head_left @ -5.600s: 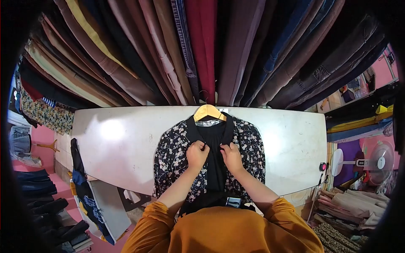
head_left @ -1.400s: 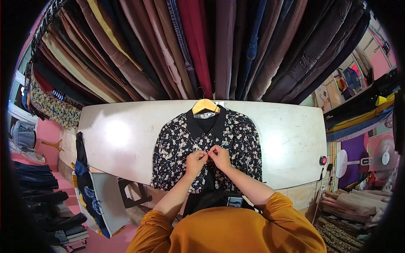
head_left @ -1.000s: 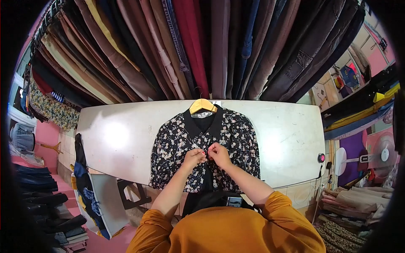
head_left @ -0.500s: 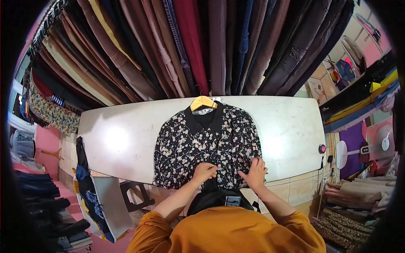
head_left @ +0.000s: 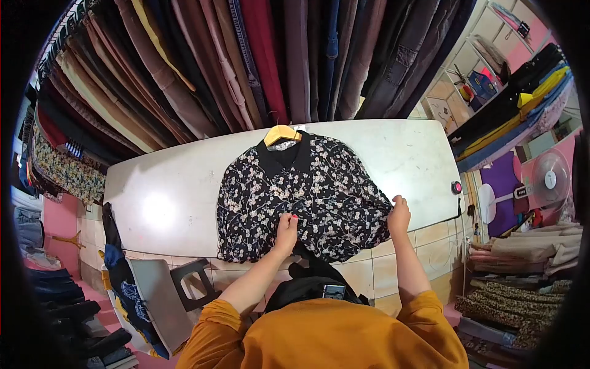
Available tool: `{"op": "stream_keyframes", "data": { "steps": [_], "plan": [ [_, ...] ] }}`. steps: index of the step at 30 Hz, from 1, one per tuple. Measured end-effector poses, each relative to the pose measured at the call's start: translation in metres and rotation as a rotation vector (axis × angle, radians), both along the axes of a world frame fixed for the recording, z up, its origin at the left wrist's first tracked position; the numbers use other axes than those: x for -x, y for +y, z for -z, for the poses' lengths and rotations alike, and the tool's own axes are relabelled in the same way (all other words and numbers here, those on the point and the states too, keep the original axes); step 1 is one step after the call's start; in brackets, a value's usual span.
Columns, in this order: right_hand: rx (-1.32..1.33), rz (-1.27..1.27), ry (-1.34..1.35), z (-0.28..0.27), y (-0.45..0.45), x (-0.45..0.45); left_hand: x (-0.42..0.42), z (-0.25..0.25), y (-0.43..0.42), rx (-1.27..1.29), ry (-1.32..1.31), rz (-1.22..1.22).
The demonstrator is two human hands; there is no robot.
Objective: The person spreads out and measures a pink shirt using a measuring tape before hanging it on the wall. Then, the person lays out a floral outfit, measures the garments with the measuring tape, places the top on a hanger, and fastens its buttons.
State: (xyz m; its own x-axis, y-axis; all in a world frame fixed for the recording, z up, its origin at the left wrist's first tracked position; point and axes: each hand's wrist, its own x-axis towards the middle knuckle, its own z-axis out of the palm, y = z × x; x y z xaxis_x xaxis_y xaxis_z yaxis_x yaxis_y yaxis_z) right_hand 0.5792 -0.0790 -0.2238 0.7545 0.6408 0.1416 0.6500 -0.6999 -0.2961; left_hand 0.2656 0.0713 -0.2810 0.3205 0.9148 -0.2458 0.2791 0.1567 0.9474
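A black blouse with pale flowers and a plain black collar (head_left: 332, 178) lies on the white table (head_left: 178, 190), its neck around a wooden hanger (head_left: 282, 134). My left hand (head_left: 286, 233) is closed at the middle front of the blouse, near its lower part; its fingers pinch the fabric there. Out to the right, my right hand (head_left: 399, 216) grips the edge of the sleeve on that side and holds it stretched away from the body of the blouse. The lower hem hangs at the table's near edge.
Trousers (head_left: 264, 61) hang in a dense row behind the table. A small round pink-and-black object (head_left: 456, 187) sits at the table's right end. Beyond it are a fan (head_left: 549, 179) and folded clothes (head_left: 522, 252). A dark stool (head_left: 193, 284) stands below the table at left.
Both hands were together at the front placket; the right hand has moved right and taken hold of the sleeve, spreading it outward. The blouse front, open earlier, now lies closed. The view has turned right.
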Motion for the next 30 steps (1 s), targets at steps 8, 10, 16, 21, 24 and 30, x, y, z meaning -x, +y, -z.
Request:
{"op": "stream_keyframes", "data": {
  "steps": [8, 10, 16, 21, 24, 30],
  "plan": [
    [-0.395, -0.445, 0.167, -0.047, 0.061, 0.138, 0.04, -0.039, -0.003, -0.378, 0.387, 0.211],
    [-0.332, -0.533, 0.42, -0.03, 0.072, 0.173, 0.041, -0.047, 0.002, -0.257, 0.416, 0.247],
    [-0.243, -0.547, 0.42, 0.013, 0.083, 0.211, 0.027, -0.049, 0.001, -0.299, 0.608, 0.284],
    [-0.207, -0.532, 0.413, 0.022, 0.088, 0.21, 0.026, -0.047, 0.004, -0.418, 0.632, 0.267],
    [-0.262, -0.476, 0.469, 0.015, 0.092, 0.215, 0.032, -0.041, 0.006, -0.297, 0.562, 0.196],
    [-0.132, -0.389, 0.612, 0.02, 0.1, 0.214, 0.044, -0.027, 0.001, 0.166, -0.046, 0.008]
  ]
}}
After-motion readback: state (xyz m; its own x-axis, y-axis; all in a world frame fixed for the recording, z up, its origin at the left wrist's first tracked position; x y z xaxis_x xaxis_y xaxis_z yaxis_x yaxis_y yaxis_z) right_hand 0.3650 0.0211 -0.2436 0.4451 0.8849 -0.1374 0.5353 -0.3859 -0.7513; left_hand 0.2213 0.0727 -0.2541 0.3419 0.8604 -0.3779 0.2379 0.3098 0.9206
